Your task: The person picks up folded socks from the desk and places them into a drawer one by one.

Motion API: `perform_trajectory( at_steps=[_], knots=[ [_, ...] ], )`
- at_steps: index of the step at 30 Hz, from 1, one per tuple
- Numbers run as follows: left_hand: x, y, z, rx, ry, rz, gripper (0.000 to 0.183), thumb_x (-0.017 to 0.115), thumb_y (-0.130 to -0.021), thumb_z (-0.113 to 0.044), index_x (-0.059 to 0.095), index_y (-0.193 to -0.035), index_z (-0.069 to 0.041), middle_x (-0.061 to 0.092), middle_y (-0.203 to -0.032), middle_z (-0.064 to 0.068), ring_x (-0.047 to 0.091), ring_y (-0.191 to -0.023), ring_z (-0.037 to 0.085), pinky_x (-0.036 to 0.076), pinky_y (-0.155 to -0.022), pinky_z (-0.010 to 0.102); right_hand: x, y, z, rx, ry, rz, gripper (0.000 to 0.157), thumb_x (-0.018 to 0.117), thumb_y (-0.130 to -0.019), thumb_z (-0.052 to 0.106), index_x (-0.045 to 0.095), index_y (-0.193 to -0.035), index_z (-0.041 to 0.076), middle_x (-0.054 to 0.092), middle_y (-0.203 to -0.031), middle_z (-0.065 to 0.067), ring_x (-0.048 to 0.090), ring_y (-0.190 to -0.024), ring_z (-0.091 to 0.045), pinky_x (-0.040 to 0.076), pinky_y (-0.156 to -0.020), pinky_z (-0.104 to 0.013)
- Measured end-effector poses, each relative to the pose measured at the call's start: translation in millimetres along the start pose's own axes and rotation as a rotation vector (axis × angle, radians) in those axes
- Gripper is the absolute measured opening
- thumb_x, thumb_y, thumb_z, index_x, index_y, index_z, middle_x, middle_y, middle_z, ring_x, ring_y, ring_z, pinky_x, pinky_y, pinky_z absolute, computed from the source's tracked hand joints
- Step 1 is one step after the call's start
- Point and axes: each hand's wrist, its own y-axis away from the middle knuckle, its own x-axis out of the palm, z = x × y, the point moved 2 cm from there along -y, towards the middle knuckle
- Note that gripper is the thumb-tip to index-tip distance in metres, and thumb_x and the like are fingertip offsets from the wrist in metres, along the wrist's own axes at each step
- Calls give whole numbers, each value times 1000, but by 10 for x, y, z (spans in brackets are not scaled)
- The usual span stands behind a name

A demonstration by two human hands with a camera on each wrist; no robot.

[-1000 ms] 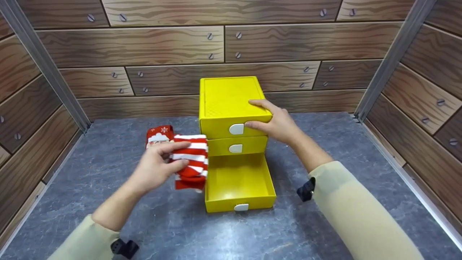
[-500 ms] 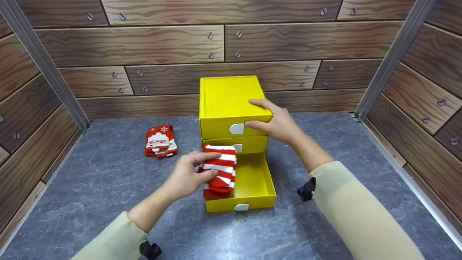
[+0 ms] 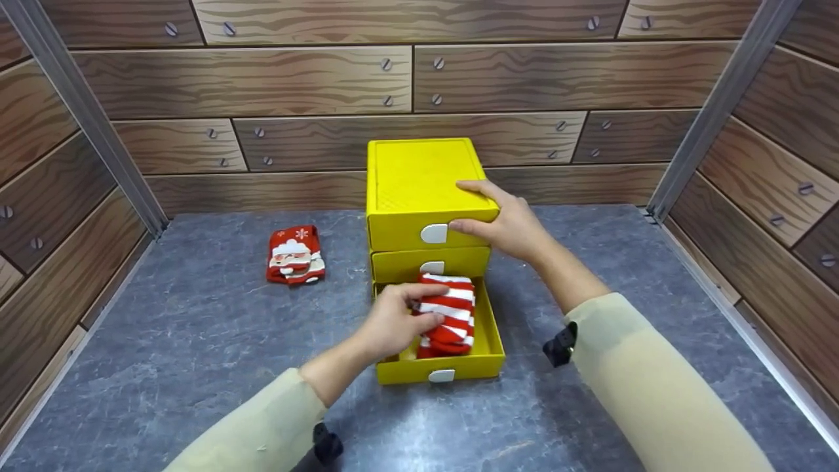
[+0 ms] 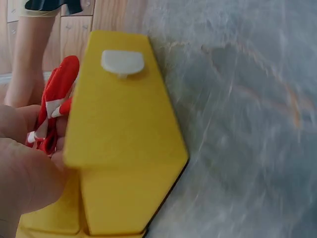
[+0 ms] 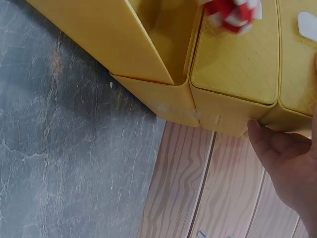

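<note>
My left hand (image 3: 392, 321) pinches folded red-and-white striped socks (image 3: 448, 316) between thumb and fingers. They are at the pulled-out bottom drawer (image 3: 438, 371) of a yellow drawer unit (image 3: 426, 172), inside its outline in the head view; how far down they reach I cannot tell. The left wrist view shows the socks (image 4: 58, 89) beside the drawer front (image 4: 119, 114). My right hand (image 3: 508, 219) grips the unit's upper right front corner, a finger on the top and the thumb on the front beside a white handle (image 3: 434, 233).
Folded red socks with a Santa print (image 3: 295, 255) lie on the grey table (image 3: 216, 354), left of the drawer unit. The middle drawer (image 3: 400, 265) is pushed in. Wood-patterned walls (image 3: 295, 78) stand behind and at both sides.
My left hand has carried the striped socks rightward from beside the unit to the bottom drawer, uncovering the Santa socks. My right hand stays at the corner of the unit.
</note>
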Motion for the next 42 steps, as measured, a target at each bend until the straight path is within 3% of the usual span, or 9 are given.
perform_trajectory(
  at_steps=[5, 9, 14, 20, 28, 36, 42],
  knots=[
    [191, -81, 86, -69, 101, -23, 38, 75, -84, -5, 71, -120, -17, 66, -107, 11, 66, -87, 21, 58, -70, 33, 4, -2, -20, -13, -22, 9, 74, 71, -69, 72, 46, -136, 52, 47, -144, 2, 42, -120, -28, 39, -95, -55],
    [291, -136, 115, -104, 109, -25, 38, 75, -84, -4, 71, -120, -15, 65, -108, 9, 65, -88, 20, 57, -72, 32, -1, -2, -22, -23, -23, 3, 73, 71, -69, 72, 47, -135, 52, 47, -144, 3, 43, -120, -28, 40, -96, -54],
    [332, -188, 112, -140, 8, 2, 38, 77, -83, -7, 71, -120, -16, 64, -111, 5, 62, -93, 21, 56, -77, 31, -6, -8, -13, -17, -17, 3, 72, 71, -69, 72, 46, -134, 54, 47, -144, 2, 42, -122, -29, 40, -96, -55],
    [314, -224, 138, -133, -200, 16, 38, 79, -83, -12, 71, -119, -18, 64, -118, 1, 58, -102, 21, 50, -89, 34, -8, -10, 1, -3, -11, 3, 73, 71, -68, 74, 45, -134, 55, 47, -143, 1, 38, -121, -30, 41, -94, -55],
    [327, -244, 187, -141, -448, 52, 40, 80, -81, -20, 71, -120, -18, 68, -117, -2, 58, -107, 20, 44, -98, 37, 1, -7, -13, -13, -40, 13, 73, 72, -68, 71, 46, -134, 54, 49, -140, 1, 50, -110, -26, 46, -90, -49],
    [357, -289, 180, -134, -487, 60, 42, 82, -79, -19, 71, -119, -15, 68, -117, -1, 58, -107, 22, 45, -97, 36, 1, -4, -6, 8, -17, 12, 75, 71, -67, 73, 46, -135, 54, 45, -144, 2, 35, -121, -31, 39, -93, -55],
    [388, -306, 176, -149, -459, 80, 44, 82, -79, -25, 70, -121, -15, 68, -117, 1, 58, -107, 22, 45, -97, 37, -1, -17, -13, 3, -31, 13, 74, 72, -67, 73, 46, -134, 54, 47, -142, 1, 46, -115, -28, 44, -92, -51]
  ],
)
